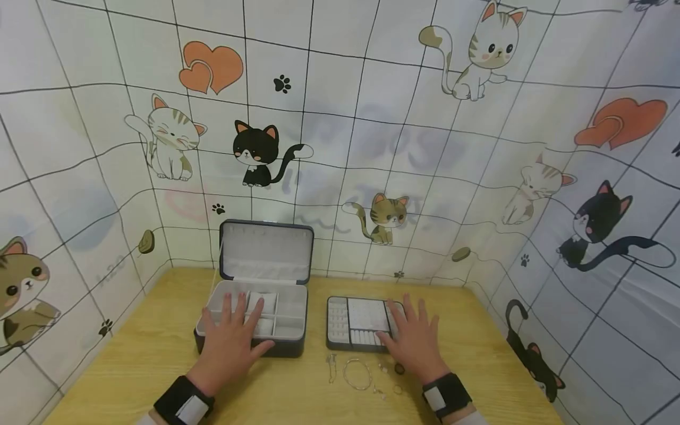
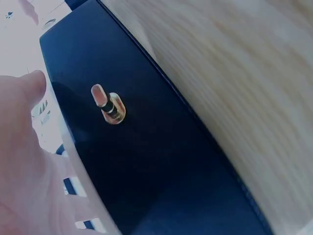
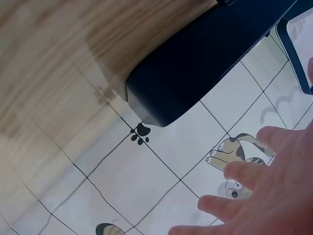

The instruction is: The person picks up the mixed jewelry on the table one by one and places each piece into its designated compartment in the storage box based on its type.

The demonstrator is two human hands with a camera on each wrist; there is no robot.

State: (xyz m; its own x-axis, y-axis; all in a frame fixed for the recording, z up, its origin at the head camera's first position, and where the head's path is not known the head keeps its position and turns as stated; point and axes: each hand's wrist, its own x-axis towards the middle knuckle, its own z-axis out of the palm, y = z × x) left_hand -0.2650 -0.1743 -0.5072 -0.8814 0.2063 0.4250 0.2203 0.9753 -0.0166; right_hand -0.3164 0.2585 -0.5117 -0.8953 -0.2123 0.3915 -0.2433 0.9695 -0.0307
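Note:
A dark jewellery box (image 1: 289,349) with a pale compartmented inside stands at the left, its lid (image 1: 265,252) raised at the back. My left hand (image 1: 231,342) is spread flat over the box's front compartments, fingers straight, holding nothing. In the left wrist view, a gold clasp (image 2: 111,107) shows on the box's dark front wall, near the thumb. To the right lies a shallow jewellery tray (image 1: 368,314) with pale slots and ring rolls. Over its right end my right hand (image 1: 417,342) is spread, fingers straight, with nothing in it.
In front of the tray, on the wooden table (image 1: 276,395), lie a thin round bracelet (image 1: 345,378), a fine chain-like piece (image 1: 332,369), a dark ring (image 1: 399,369), a pale ring (image 1: 398,389) and other small jewellery. A cat-patterned cloth (image 1: 329,118) hangs behind and at both sides.

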